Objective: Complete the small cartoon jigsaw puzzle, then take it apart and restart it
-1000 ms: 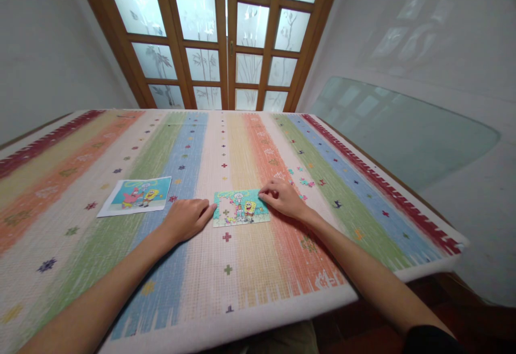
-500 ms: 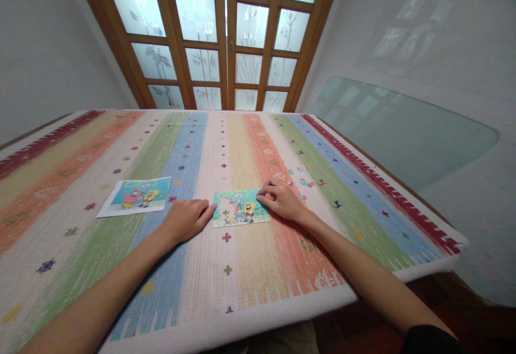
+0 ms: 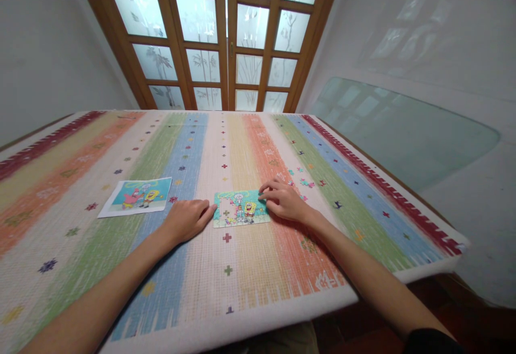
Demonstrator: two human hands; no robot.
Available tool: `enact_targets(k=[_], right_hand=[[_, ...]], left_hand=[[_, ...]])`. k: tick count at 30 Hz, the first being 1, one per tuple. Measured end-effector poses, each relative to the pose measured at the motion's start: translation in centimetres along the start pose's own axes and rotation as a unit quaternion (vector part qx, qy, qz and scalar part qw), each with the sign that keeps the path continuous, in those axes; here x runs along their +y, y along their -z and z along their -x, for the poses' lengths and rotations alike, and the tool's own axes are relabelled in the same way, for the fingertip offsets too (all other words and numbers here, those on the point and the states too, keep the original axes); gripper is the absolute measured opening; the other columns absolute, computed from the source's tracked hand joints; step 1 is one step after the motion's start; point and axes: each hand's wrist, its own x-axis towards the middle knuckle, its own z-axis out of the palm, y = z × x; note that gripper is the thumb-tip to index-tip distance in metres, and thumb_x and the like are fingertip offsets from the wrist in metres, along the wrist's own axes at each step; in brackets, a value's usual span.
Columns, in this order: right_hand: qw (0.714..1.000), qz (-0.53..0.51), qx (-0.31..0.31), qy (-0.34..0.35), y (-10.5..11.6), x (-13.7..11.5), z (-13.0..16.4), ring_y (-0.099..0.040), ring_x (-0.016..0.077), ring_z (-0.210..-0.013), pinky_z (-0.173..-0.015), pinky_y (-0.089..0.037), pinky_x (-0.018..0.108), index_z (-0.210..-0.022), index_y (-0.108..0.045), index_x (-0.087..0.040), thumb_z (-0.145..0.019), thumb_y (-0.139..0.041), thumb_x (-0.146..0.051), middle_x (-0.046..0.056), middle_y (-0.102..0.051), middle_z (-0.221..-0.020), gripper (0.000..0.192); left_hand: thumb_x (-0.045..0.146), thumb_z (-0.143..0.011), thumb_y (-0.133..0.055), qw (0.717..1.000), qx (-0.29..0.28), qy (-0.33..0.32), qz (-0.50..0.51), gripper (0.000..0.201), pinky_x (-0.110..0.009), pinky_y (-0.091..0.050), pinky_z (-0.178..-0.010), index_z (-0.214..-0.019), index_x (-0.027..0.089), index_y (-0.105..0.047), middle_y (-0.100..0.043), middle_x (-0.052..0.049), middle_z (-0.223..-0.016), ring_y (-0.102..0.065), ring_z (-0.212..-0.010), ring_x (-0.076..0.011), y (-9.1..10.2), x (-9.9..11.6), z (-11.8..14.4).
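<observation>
A partly assembled jigsaw puzzle (image 3: 250,213) with cartoon figures lies flat on the striped tablecloth (image 3: 205,284). A gap on its left side lets the cloth show through. Against the puzzle's left edge rests the thumb of my left hand (image 3: 190,219), its other fingers curled in. My right hand (image 3: 283,200) is at the upper right corner, index finger and thumb slightly apart, with no piece visible between them. Several loose puzzle pieces (image 3: 307,183) are scattered just beyond the right hand. Left of the puzzle lies a printed reference picture (image 3: 141,197) showing similar figures.
The cloth covers a wide table whose front edge (image 3: 290,319) runs below my forearms. Wooden doors with frosted panes (image 3: 201,20) stand behind the table. A pale glass-like panel (image 3: 399,128) is along the right wall.
The fingers of my right hand have parted and drawn back slightly at the puzzle's upper right corner. My left hand stays at the left edge.
</observation>
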Motion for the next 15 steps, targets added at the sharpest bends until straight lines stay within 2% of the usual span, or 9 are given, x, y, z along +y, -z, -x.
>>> enact_targets(k=[5,11,15], right_hand=[[0.999,0.002,-0.029,0.017,0.05,0.32,0.03,-0.058,0.0254,-0.096,-0.089,-0.047,0.043,-0.090,-0.078,-0.022,-0.087,-0.056,-0.010,0.009,-0.074,-0.105,0.025],[0.996,0.054,-0.041,0.056,-0.21,0.41,0.07,-0.056,0.0235,-0.091,-0.083,-0.047,0.038,-0.107,-0.076,-0.021,-0.088,-0.055,-0.007,0.009,-0.072,-0.097,0.032],[0.994,0.078,-0.045,0.069,-0.37,0.41,0.01,-0.056,0.0225,-0.086,-0.081,-0.046,0.037,-0.105,-0.078,-0.022,-0.090,-0.055,-0.008,0.009,-0.072,-0.095,0.031]], left_hand=[[0.049,-0.104,-0.022,1.000,0.004,-0.002,-0.001,0.058,-0.034,-0.039,-0.064,-0.072,0.019,-0.060,-0.073,-0.014,-0.078,-0.068,-0.072,-0.0268,-0.07,0.04,-0.03],[0.049,-0.104,-0.022,1.000,0.010,-0.009,0.002,0.059,-0.034,-0.039,-0.064,-0.072,0.019,-0.061,-0.073,-0.013,-0.077,-0.068,-0.071,-0.0263,-0.20,-0.13,-0.05],[0.049,-0.104,-0.023,1.000,0.009,-0.004,0.005,0.058,-0.033,-0.040,-0.064,-0.072,0.019,-0.061,-0.073,-0.013,-0.077,-0.068,-0.071,-0.0263,-0.17,-0.12,-0.01]])
